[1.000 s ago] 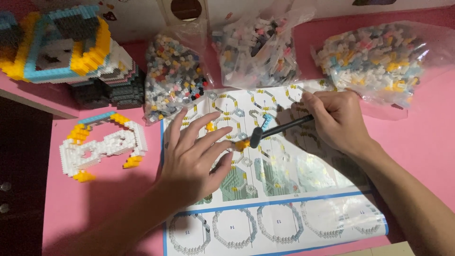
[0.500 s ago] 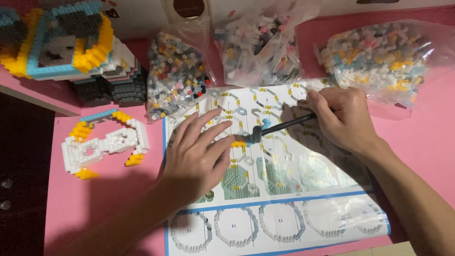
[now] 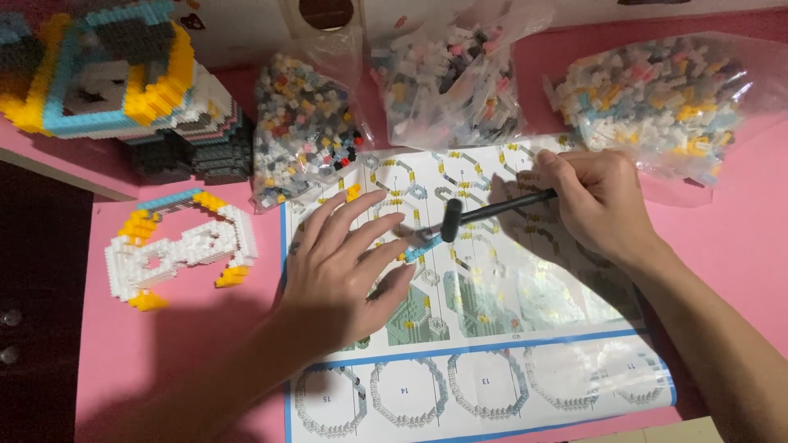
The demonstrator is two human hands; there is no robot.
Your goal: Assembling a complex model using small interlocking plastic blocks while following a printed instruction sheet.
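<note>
A: What's under the hammer?

B: A small strip (image 3: pixel 424 247) of blue bricks, knobbly and flat, lying on the sheet (image 3: pixel 492 361). The left hand (image 3: pixel 341 275) lies spread on the paper, palm down, fingers long and apart, gripping nothing; the fingertips touch the strip's left end.

A: And the hammer?

B: The hammer (image 3: pixel 484 212) is slim and dark, with a rod-like handle and a short cylindrical head. The head sits just beside the strip, at its upper right. The right hand (image 3: pixel 595 205) is curled around the far end of the handle, pinching it between thumb and fingers.

A: What sort of sheet?

B: One glossy paper sheet, blue-edged, printed with rows of ring-shaped diagrams. It catches glare in the middle.

A: Around it?

B: Three bags (image 3: pixel 464 70) of clear, crinkled plastic along the sheet's top edge, each stuffed with tiny mixed-colour bricks. To the left, one flat panel (image 3: pixel 176 246) of bricks, mostly white with yellow corners and a blue edge, lies on the pink table (image 3: pixel 730 246). Behind it stands one block model (image 3: pixel 115 82), studded, in yellow, blue, white and dark grey.
</note>
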